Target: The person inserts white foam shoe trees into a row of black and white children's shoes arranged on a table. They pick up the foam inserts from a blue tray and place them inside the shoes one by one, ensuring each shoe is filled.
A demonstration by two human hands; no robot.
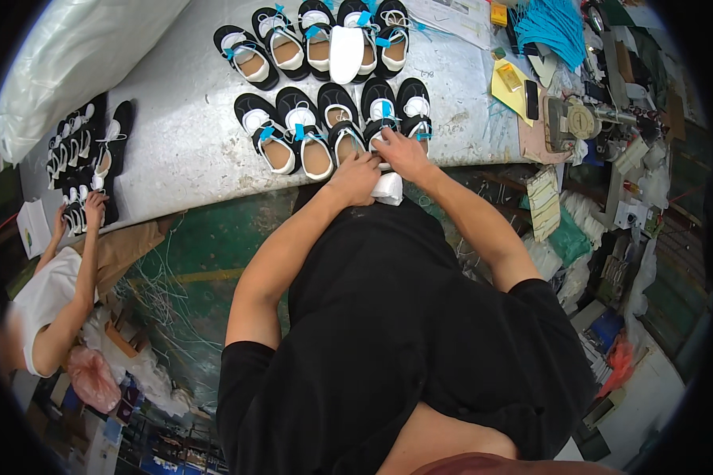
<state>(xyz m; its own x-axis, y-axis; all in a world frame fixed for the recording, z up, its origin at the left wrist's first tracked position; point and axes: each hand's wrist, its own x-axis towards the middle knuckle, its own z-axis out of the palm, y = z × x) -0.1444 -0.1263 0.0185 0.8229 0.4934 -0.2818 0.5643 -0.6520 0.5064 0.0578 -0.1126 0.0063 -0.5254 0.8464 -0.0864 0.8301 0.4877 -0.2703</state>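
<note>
Two rows of black shoes with white tongues and white laces stand on the metal table, several with blue tags. In the near row, a tagged shoe has its heel end between my hands at the table edge. My right hand is closed on this shoe's opening, fingertips at its rim. Just left of it, my left hand is bent with its fingers drawn together by the heel; what they hold is hidden. A white crumpled wad sits right below both hands. Beside them stands another near-row shoe.
A white insole-shaped piece lies on the far shoe row. At the right are blue ties, a phone and a round tape roll. A co-worker handles more shoes at the left. The worktable has a curved-looking near edge.
</note>
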